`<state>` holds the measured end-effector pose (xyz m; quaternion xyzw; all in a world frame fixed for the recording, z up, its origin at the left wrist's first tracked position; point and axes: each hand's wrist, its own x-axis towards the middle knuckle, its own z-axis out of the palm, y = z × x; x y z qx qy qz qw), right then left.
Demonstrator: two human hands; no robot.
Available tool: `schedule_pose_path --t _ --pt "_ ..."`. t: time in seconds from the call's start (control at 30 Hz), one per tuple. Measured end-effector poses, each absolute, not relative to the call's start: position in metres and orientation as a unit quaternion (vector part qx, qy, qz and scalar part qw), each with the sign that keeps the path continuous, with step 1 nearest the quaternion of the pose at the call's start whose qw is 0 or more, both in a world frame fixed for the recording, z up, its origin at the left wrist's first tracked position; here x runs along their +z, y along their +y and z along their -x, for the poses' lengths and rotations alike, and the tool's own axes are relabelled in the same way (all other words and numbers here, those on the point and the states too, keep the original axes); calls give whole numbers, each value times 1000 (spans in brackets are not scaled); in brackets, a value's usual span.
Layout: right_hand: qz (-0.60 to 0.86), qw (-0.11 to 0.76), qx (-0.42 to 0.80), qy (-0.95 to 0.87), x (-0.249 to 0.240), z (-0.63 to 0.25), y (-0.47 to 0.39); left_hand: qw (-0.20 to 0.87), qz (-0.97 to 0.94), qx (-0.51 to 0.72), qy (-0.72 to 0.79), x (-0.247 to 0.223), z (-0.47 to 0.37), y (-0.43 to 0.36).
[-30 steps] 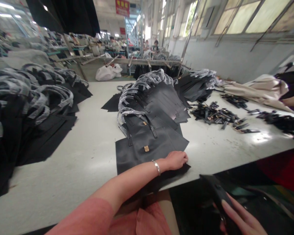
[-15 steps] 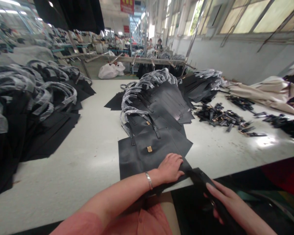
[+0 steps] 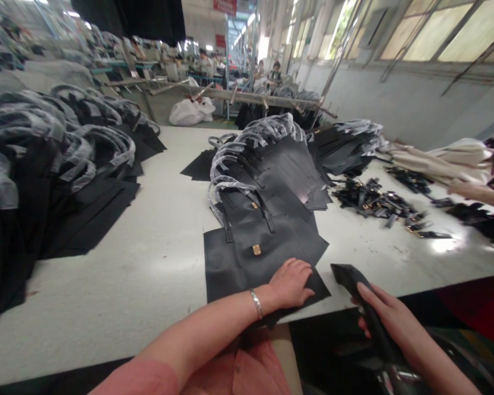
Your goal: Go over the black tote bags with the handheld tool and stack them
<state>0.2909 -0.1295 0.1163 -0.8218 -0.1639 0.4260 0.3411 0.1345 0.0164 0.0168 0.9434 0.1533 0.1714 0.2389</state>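
While the left hand (image 3: pixel 290 282) spreads over a limp-looking bag (image 3: pixel 233 266), likely best held by its straps (image 3: pixel 267 212), the right hand (image 3: pixel 389 312) grips a tool (image 3: pixel 374 323) at the surface's (image 3: pixel 127 285) edge.

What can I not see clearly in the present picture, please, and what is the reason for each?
All in the head view:
Part of the front black bag's lower edge: hidden by the left forearm.
Lower end of the long black object: blurred, lost in darkness.
The co-worker beyond the bare forearm: cut off by the right edge.
Writing on the upper red sign: small and blurred.
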Motion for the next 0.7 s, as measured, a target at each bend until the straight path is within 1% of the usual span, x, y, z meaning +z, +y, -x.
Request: schedule_pose_path --t 0.07,0.2,0.27,0.5,0.7 --pt "830 338 417 -149 121 -295 -136 241 -944 171 145 16 -133 17" --pt "806 314 485 -131 128 -290 -161 243 -945 168 142 15 -132 17" --pt "792 318 505 -129 127 -282 -165 242 -945 165 145 15 -132 17" --pt "779 302 517 -185 111 -279 -129 240 -948 153 146 17 -133 17" --pt "786 264 527 -187 104 -292 -140 241 -948 152 146 14 -132 16"
